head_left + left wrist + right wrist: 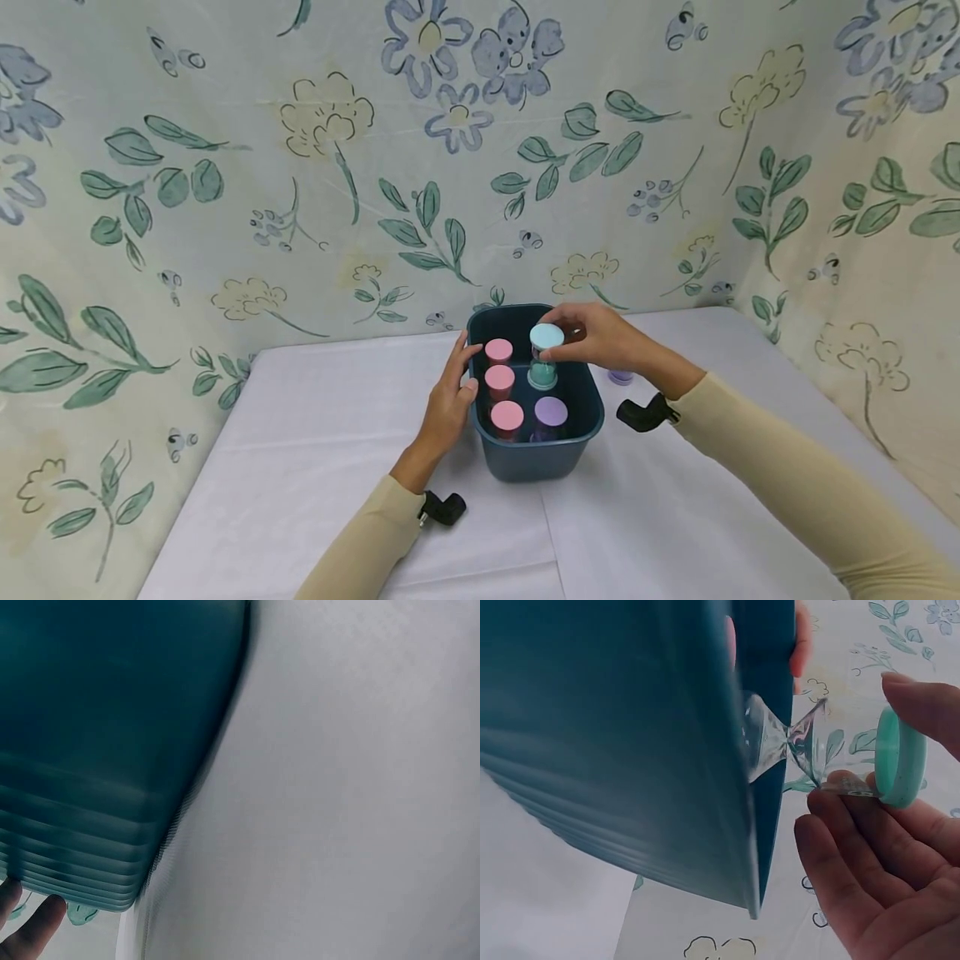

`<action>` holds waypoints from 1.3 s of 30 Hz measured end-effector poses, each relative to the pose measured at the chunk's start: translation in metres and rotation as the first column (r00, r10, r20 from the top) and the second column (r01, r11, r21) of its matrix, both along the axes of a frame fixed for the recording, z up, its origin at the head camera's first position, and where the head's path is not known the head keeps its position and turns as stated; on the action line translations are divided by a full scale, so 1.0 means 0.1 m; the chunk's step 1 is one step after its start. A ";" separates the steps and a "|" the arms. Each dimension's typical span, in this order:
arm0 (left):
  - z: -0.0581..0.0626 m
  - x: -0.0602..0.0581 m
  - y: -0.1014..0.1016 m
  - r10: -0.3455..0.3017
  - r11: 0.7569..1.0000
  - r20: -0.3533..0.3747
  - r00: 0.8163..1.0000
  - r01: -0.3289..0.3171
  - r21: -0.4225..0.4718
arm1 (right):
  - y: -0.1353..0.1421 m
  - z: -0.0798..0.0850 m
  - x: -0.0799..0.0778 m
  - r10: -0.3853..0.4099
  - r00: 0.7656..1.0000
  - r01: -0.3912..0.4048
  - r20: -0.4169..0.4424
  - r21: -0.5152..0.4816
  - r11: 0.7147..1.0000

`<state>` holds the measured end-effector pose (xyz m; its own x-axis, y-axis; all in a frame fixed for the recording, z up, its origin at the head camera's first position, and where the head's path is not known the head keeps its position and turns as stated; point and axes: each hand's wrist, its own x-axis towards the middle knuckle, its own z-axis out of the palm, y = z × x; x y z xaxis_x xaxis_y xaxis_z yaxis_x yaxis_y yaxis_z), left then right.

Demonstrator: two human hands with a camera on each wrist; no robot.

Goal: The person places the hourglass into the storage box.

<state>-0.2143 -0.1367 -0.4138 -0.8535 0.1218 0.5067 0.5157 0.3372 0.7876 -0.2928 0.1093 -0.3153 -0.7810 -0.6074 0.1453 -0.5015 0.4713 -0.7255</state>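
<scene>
A dark teal plastic bin [536,458] stands on the table. My right hand [592,337] holds a sand timer [547,336] with a pale turquoise cap at the bin's right side. In the right wrist view the timer's clear hourglass body [806,742] reaches past the bin's rim, thumb and fingers about its capped end. My left hand [444,408] rests against the bin's left side, fingers extended, with a fingertip at the rim. Inside the bin stand pink-capped timers [499,382] along the left and a purple-capped timer [551,412] at the near right.
A purple-capped item [621,377] sits on the table right of the bin, partly hidden by my right forearm. White cloth [322,450] covers the table. A floral curtain [450,208] hangs behind and at the right.
</scene>
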 end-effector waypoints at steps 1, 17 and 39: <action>0.00 0.00 0.00 -0.001 1.000 0.002 1.000 0.001 0.002 | 0.00 -0.01 0.00 -0.001 1.000 0.001 -0.003 0.004 1.000; 0.00 0.00 0.01 0.009 1.000 -0.014 1.000 -0.009 -0.022 | -0.01 -0.15 0.01 -0.035 0.999 0.037 -0.032 0.072 0.997; -0.05 -0.02 0.01 0.017 1.000 -0.014 1.000 -0.017 -0.020 | -0.04 -0.34 0.04 0.003 0.975 0.033 -0.224 0.159 0.987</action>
<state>-0.2166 -0.1358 -0.4189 -0.8484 0.1176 0.5161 0.5206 0.3615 0.7734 -0.2886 0.1054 -0.3492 -0.7490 -0.6257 0.2179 -0.6339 0.5812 -0.5102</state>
